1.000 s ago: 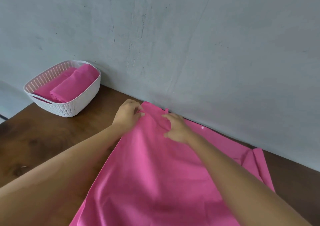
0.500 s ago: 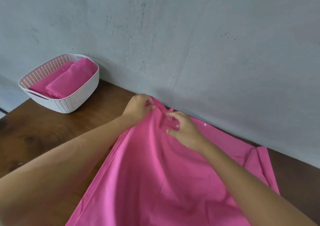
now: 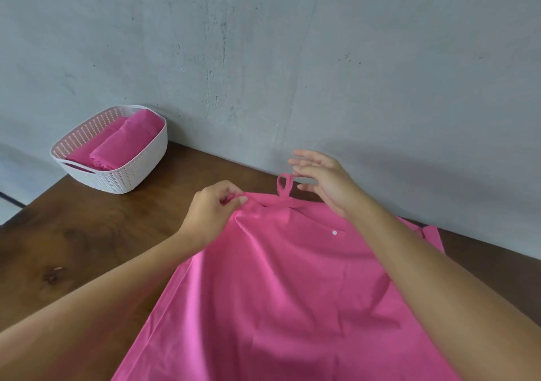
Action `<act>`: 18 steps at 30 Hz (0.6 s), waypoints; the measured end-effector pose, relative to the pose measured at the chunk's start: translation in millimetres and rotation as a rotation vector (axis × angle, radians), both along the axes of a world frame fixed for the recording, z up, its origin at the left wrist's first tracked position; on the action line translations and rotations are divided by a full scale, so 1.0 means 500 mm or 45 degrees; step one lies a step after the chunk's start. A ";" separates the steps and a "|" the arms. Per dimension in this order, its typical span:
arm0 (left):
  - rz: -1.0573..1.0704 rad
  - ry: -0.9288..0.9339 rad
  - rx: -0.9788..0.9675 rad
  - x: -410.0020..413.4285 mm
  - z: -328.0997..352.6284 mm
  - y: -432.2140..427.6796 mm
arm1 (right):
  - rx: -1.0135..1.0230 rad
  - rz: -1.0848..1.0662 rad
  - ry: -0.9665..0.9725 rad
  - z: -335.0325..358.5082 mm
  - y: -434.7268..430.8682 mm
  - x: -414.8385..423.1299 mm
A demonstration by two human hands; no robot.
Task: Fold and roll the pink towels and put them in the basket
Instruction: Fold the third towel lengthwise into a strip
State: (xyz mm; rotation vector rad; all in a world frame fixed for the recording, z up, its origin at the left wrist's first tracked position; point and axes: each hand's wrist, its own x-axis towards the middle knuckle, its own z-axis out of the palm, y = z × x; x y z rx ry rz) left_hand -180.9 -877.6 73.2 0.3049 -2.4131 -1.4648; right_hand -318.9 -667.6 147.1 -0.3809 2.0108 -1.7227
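Since a second ago the right hand (image 3: 325, 181) has lifted off the pink towel (image 3: 278, 293); its fingers (image 3: 304, 156) are straight and spread just beside the towel's upright loop (image 3: 283, 186), and contact is unclear. At centre frame the left hand (image 3: 213, 214) pinches the towel's far edge. The towel lies on the desk (image 3: 87, 234), cut off at the bottom and partly hidden by the arms. Upper left, the basket (image 3: 117, 181) holds rolled towels (image 3: 117, 149).

Just past my fingers (image 3: 304, 158) a grey plaster wall (image 3: 263, 58), scuffed and hairline-cracked, rises from the back edge of the dark wooden table (image 3: 87, 249) beneath them.
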 end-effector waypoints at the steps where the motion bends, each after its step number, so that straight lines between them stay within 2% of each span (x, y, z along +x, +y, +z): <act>1: 0.003 -0.009 0.021 0.013 -0.003 0.007 | 0.016 -0.007 0.012 0.000 0.006 0.004; 11: 0.183 -0.062 0.114 0.042 -0.068 0.031 | 0.285 -0.254 0.265 -0.070 0.163 0.042; 13: 0.223 -0.088 0.103 0.036 -0.086 0.029 | 0.466 -0.220 0.348 -0.099 0.217 0.043; 18: 0.310 -0.081 0.028 0.033 -0.108 0.033 | 1.119 -0.073 0.535 -0.170 0.348 0.015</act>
